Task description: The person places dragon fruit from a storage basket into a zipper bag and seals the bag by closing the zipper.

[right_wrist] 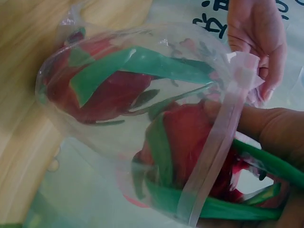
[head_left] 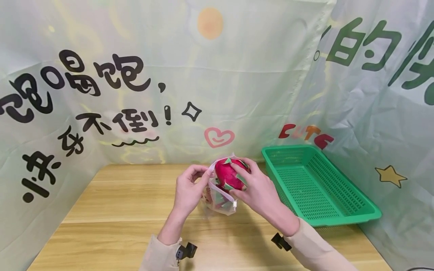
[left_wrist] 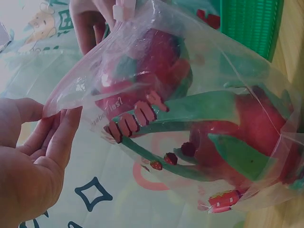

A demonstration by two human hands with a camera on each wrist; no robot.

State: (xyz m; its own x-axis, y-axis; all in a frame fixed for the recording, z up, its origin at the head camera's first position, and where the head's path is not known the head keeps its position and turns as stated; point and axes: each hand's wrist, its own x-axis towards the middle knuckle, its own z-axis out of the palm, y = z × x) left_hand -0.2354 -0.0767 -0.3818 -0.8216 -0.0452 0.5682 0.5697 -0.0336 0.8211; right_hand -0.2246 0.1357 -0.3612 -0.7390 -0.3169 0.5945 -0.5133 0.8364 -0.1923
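Note:
My left hand [head_left: 188,190] pinches the rim of a clear zip bag [head_left: 223,207] between thumb and fingers. A red dragon fruit [head_left: 228,174] with green scales is gripped by my right hand [head_left: 259,188] at the bag's mouth. The right wrist view has this fruit partly past the zip strip [right_wrist: 213,156], with the thumb reaching inside. Lower in the bag lies a second dragon fruit [left_wrist: 256,137], seen through the printed plastic. A white zip slider [head_left: 234,204] sits at one end of the strip.
To the right stands a green slotted basket [head_left: 305,188] on the wooden table [head_left: 118,210]. Printed cloth [head_left: 162,45] hangs behind and along both sides of the table. Each sleeve carries a small black device [head_left: 186,251] near the wrist.

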